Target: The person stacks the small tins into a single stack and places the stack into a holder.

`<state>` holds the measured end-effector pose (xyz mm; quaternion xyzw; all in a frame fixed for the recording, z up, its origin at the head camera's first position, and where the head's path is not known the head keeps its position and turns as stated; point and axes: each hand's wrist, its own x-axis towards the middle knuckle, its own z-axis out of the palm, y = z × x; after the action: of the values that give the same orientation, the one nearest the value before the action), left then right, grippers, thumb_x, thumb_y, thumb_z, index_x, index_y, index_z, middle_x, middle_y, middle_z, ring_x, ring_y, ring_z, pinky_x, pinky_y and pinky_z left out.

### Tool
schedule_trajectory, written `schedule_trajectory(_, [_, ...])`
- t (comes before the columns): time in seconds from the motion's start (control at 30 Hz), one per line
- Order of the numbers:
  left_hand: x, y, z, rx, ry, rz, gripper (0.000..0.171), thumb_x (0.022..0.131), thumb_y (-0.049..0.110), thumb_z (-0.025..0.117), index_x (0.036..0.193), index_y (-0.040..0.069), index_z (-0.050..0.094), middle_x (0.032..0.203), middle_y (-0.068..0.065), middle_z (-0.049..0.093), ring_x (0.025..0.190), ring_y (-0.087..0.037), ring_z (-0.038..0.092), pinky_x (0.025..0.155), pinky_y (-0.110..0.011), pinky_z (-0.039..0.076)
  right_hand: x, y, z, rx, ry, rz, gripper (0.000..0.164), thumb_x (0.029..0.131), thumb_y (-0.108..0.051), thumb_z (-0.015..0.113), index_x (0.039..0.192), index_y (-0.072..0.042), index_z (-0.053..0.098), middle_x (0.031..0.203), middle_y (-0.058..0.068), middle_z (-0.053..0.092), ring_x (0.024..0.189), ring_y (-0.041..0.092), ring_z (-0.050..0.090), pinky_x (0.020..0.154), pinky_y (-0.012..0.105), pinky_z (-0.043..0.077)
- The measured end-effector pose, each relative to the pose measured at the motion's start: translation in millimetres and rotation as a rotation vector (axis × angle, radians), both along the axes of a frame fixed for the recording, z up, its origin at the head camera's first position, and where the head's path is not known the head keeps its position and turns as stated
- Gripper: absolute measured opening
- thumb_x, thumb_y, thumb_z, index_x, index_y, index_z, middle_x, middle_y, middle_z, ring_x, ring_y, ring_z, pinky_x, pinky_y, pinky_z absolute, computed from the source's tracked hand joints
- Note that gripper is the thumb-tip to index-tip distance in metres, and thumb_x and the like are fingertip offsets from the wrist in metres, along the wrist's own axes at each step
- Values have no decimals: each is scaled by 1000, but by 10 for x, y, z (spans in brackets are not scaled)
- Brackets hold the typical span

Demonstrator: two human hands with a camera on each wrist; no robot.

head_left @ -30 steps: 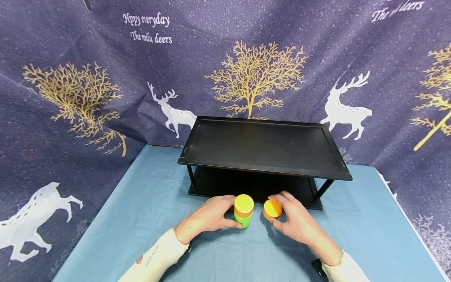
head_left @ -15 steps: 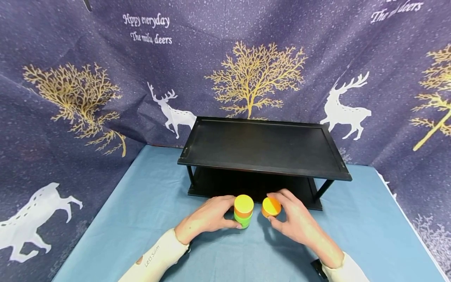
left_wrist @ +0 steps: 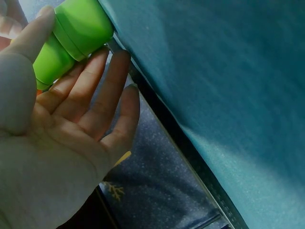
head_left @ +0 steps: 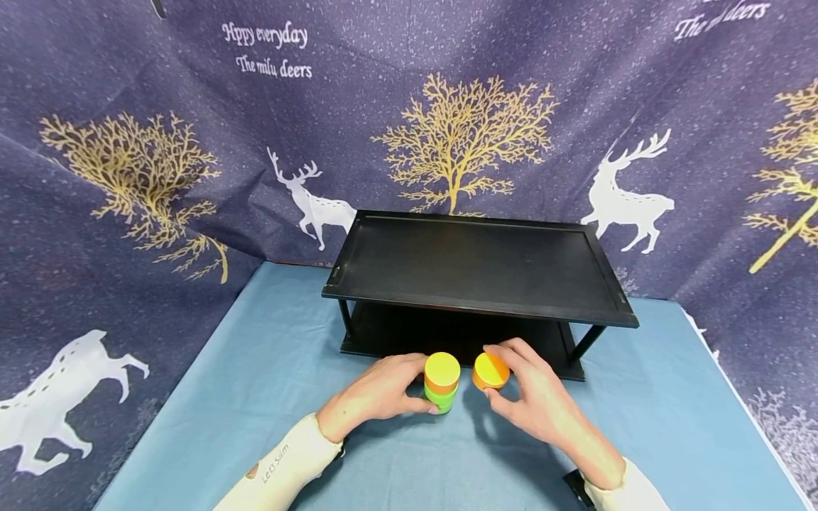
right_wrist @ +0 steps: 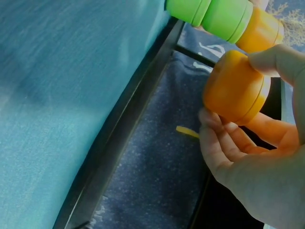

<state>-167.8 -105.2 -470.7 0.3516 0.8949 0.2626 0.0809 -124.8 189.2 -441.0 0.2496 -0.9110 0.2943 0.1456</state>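
In the head view a short stack stands on the blue cloth: green rounded cup pieces (head_left: 441, 403) below, an orange piece with a yellow flat top (head_left: 442, 370) above. My left hand (head_left: 386, 389) holds the green part from its left side, thumb in front and fingers behind. In the left wrist view the green pieces (left_wrist: 83, 28) show a seam between them. Just right of the stack, my right hand (head_left: 533, 390) pinches an orange rounded cup piece (right_wrist: 236, 88) between thumb and fingers. Its yellow top (head_left: 491, 372) faces up, and it is held clear of the cloth.
Behind both hands stands a black two-tier rack (head_left: 473, 270), its lower shelf (head_left: 409, 330) close to the fingertips. Blue cloth (head_left: 275, 312) covers the table. A dark curtain (head_left: 358, 142) with deer and trees hangs behind.
My right hand has shifted slightly left and away from me with the orange cup piece, closer to the stack. My left hand keeps its hold without moving.
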Motion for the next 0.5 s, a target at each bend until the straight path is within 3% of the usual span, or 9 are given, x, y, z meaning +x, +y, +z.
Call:
schedule_trajectory(0.27, [5, -3, 6, -7, -2, 2, 63, 86, 52, 87, 139, 25, 65, 123, 14, 67, 108, -10, 65, 99, -32, 55, 14, -4, 34, -36, 32, 8, 61, 77, -16, 91, 134, -14, 69, 122, -9, 62, 103, 7, 59, 87, 26, 58])
schedule_trajectory(0.5, [-2, -4, 2, 0, 12, -3, 62, 85, 51, 88, 137, 25, 65, 122, 15, 68, 106, -9, 65, 98, -30, 55, 23, -18, 85, -67, 37, 4, 62, 78, -15, 91, 135, -16, 69, 123, -9, 61, 104, 6, 58, 85, 36, 60])
